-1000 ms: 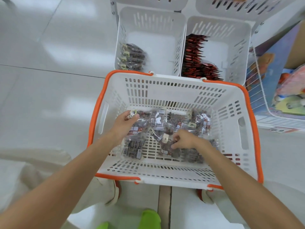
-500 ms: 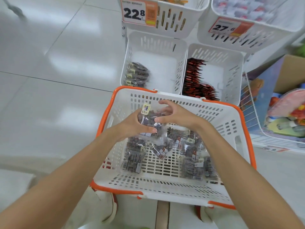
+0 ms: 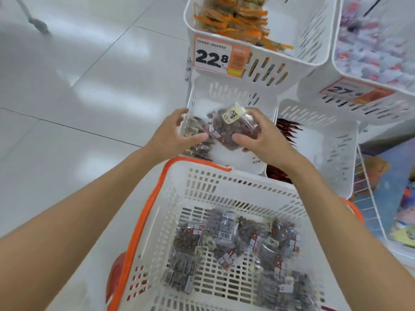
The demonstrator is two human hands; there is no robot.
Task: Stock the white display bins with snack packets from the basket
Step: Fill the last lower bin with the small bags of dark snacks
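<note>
Left hand (image 3: pixel 170 134), right hand (image 3: pixel 263 140) clamp packet (image 3: pixel 229 131) above lower bin (image 3: pixel 224 93); upper bin (image 3: pixel 283 68) overhangs; basket (image 3: pixel 224 190) near.

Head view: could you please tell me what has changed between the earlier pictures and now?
Both hands rose out of the basket and moved forward. The right hand, which was picking in the basket a second ago, now grips a snack packet over the lower left bin, with the left hand beside it. The basket, its remaining packets and the red packets in the neighbouring bin stayed put.
</note>
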